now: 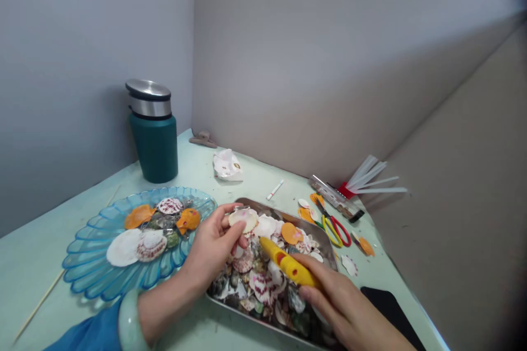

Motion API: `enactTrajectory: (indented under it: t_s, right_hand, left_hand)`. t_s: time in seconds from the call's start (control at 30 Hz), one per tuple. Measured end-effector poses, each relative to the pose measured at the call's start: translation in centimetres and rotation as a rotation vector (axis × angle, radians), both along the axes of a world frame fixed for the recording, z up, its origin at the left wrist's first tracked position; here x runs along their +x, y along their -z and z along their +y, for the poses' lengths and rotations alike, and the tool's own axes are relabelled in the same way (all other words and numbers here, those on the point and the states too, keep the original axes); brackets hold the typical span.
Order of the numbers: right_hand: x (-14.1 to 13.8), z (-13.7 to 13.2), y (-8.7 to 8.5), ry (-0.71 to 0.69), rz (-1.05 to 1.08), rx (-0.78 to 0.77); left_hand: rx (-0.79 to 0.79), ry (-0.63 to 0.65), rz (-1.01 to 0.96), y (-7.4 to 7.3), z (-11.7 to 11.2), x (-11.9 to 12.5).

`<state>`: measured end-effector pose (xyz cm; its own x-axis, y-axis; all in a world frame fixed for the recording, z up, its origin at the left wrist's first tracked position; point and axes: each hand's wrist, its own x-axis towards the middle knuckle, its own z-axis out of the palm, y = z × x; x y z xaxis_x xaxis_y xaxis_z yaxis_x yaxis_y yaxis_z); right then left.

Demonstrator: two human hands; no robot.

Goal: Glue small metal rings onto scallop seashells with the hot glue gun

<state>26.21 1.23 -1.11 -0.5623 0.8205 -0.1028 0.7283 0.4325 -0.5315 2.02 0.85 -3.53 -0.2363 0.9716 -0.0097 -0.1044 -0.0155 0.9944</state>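
Note:
My left hand [222, 236] pinches a pale scallop shell [244, 220] between thumb and fingers, above the far left part of a metal tray [263, 320]. Several shells [263, 285] of many colours and patterns fill that tray. In my right hand [333, 293] is a thick yellow pen-shaped tool [288, 264] with red marks on its side. Its tip points up and left toward the held shell, a little apart from it. On the left, a blue scalloped glass plate [88, 269] bears white, orange and striped shells.
A green flask [154, 145] stands at the back left. Crumpled paper [227, 165] and a small white stick [275, 190] lie behind the tray. To the right are scissors [335, 230], loose shells [349, 265], white glue sticks [366, 178] and a dark flat object [389, 312].

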Motion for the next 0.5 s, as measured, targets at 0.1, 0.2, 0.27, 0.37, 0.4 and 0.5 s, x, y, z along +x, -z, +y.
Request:
enactTrajectory:
  t_s: [0.1,0.2,0.27,0.37,0.4,0.5]
  right_hand:
    - [0.9,0.8,0.5,0.147,0.140,0.038]
    - [0.6,1.3,1.2,0.197,0.443,0.029]
    - [-0.1,1.3,1.9,0.175,0.655,0.003]
    - [-1.2,1.0,3.1,0.226,0.688,0.059]
    - [-1.6,0.9,3.5,0.237,0.658,0.105]
    - [-2.3,0.9,4.2,0.206,0.574,0.226]
  left_hand:
    - [-0.022,0.018,0.011,-0.1,-0.1,0.0]
    - [-0.070,0.039,0.006,0.1,0.0,0.1]
    - [-0.092,0.045,0.006,0.2,0.1,0.1]
    - [-0.099,0.038,0.023,0.5,0.2,0.2]
    - [-0.091,0.037,0.034,0.6,0.3,0.2]
    - [-0.060,0.075,0.082,0.7,0.3,0.1]
